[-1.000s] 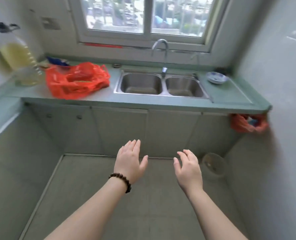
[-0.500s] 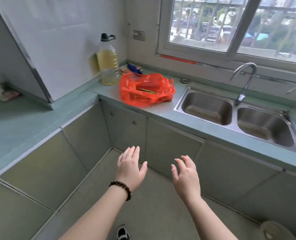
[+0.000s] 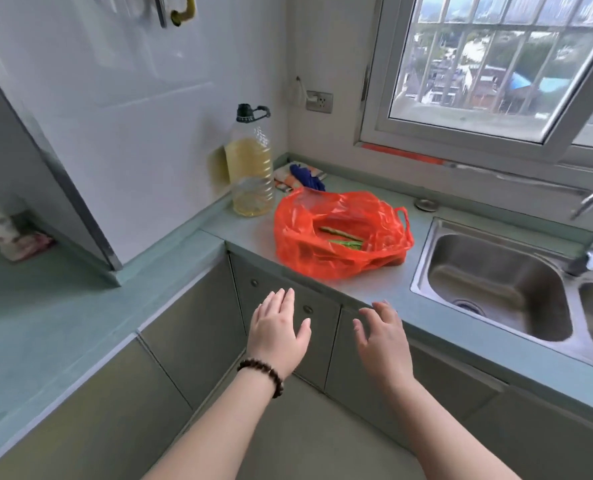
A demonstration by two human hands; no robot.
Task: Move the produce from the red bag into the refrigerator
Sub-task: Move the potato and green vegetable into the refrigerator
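2 empty hands, the left hand and the right hand, hover with fingers spread and holding nothing, now much nearer the red bag than 1 second ago, when the sink sat straight ahead. That puts the bag almost within reach, so grasping looks next. It lies slumped on the counter between the oil bottle and the sink, with green stalks showing through its mouth. No refrigerator is in view.

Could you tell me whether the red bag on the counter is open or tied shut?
Open: the red bag gapes at its top, handles loose, with green produce visible inside.
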